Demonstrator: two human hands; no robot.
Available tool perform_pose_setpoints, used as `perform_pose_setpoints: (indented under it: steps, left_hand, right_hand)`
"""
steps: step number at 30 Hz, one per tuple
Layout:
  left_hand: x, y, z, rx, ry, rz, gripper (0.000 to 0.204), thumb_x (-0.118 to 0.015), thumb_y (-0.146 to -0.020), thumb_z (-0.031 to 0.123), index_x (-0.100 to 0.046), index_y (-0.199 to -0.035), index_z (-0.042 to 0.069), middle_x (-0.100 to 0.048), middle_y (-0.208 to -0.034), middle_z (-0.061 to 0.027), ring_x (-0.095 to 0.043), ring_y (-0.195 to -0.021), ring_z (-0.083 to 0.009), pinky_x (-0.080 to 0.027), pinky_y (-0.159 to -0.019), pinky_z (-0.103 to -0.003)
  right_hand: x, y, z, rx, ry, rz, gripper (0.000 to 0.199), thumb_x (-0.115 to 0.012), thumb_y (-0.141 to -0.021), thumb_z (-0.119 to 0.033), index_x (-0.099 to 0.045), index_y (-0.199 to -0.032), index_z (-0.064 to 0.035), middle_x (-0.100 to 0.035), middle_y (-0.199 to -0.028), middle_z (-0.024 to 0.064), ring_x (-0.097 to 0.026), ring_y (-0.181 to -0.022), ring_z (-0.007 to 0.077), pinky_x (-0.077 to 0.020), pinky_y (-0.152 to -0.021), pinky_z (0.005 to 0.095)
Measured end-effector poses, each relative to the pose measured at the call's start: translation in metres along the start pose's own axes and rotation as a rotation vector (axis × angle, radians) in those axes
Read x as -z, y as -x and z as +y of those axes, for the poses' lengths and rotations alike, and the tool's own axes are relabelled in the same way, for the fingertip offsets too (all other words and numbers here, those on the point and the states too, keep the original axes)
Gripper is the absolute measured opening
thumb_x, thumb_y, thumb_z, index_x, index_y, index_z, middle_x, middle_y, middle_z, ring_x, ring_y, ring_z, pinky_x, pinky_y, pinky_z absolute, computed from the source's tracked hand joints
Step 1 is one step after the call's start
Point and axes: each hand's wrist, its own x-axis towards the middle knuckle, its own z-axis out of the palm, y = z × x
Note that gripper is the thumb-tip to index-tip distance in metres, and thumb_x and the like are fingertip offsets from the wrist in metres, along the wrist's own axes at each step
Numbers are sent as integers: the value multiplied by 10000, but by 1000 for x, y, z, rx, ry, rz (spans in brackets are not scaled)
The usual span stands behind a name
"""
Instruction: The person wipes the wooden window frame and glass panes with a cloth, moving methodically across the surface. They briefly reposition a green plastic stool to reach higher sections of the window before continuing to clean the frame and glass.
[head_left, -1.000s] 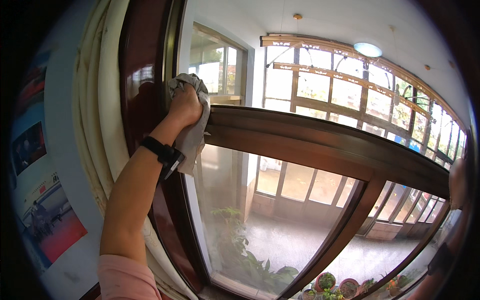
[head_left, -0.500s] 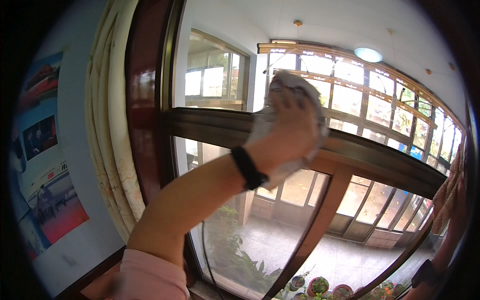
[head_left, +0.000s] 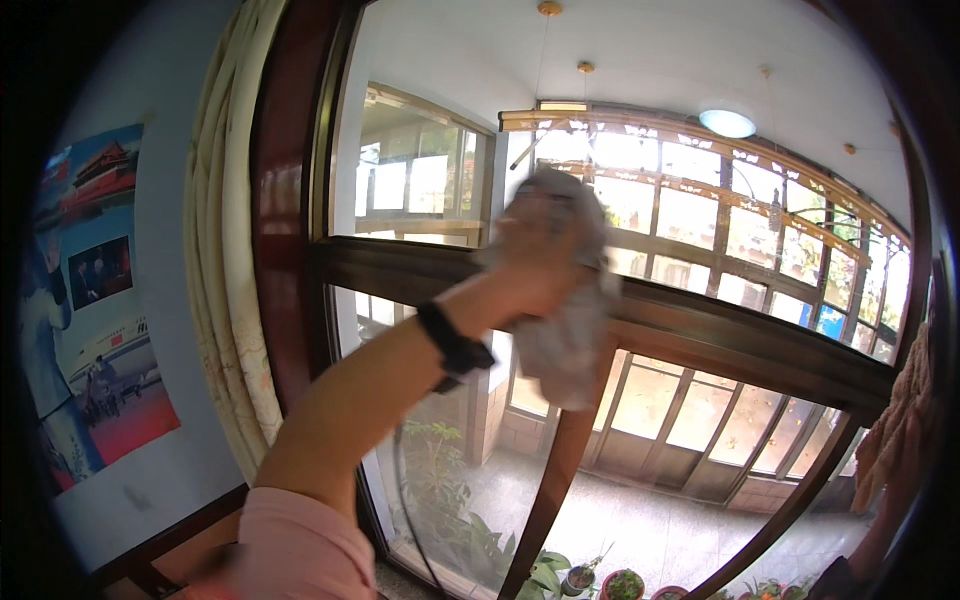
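Note:
My left arm, in a pink sleeve with a black band at the wrist, reaches up from the lower left. Blurred by motion, my left hand (head_left: 535, 255) presses a grey-white cloth (head_left: 568, 365) against the window, across the dark brown crossbar (head_left: 720, 325) and the glass above it. The lower part of this cloth hangs below the bar. At the dim right rim, my right hand (head_left: 908, 492) is partly cut off, with a pinkish-brown textured towel (head_left: 888, 450) in its grasp beside the window. Its fingers show poorly.
A dark red frame (head_left: 283, 200) and a cream curtain (head_left: 225, 250) stand left of the window, beside a wall poster (head_left: 110, 300). A dark cord hangs by the lower pane. Behind the glass are potted plants (head_left: 622, 583), a bamboo blind and a round ceiling lamp (head_left: 727, 123).
My left hand and its cloth have moved leftward along the bar and glass. The view has shifted slightly, showing more of the poster. The towel at the right rim stays nearly in place.

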Motion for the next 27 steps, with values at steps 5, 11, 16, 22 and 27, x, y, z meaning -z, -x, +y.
perform_pose_setpoints:
  steps: [5, 11, 16, 22, 27]
  left_hand:
    - [7, 22, -125, 644, 172, -199, 929, -581, -962, 468, -81, -1602, 16, -77, -1603, -409, -102, -1463, -644, -228, -1147, -697]
    - [20, -57, -78, 450, -35, -162, 1079, -731, -806, 255, -59, -1590, -56, -55, -1585, -442, -155, -1456, -628, -190, -1142, -717]
    - [55, -106, 76, 17, 226, 41, 890, -595, -948, 585, -201, -1636, 179, 65, -1652, -359, 42, -1504, -605, -65, -1142, -781]
    - [62, -105, 130, -321, 57, 163, 880, -639, -903, 592, -299, -1614, 201, 3, -1665, -338, -7, -1521, -576, -30, -1147, -776]
    - [52, -117, 25, 53, -123, 16, 1039, -598, -883, 696, -150, -1637, 139, 30, -1675, -313, 11, -1534, -544, -66, -1168, -742]
  right_hand:
    - [14, 17, 36, -56, -29, -27, 617, -664, -905, -243, -519, -1440, 28, -600, -1390, 184, -618, -1217, 290, -495, -1042, 410]
    - [30, 35, 77, -121, -35, -40, 629, -662, -913, -253, -505, -1460, 14, -583, -1417, 179, -606, -1249, 293, -481, -1072, 416]
    - [23, 40, 95, -136, -78, -66, 638, -661, -920, -262, -492, -1476, 2, -569, -1439, 175, -595, -1275, 296, -469, -1098, 421]
    - [-10, 52, 81, -153, -226, -121, 650, -659, -928, -272, -477, -1496, -12, -553, -1466, 169, -582, -1307, 298, -455, -1128, 428]
    - [-22, 72, 65, -232, -266, -100, 584, -616, -913, -170, -508, -1448, 40, -580, -1406, 157, -592, -1250, 242, -458, -1091, 388]
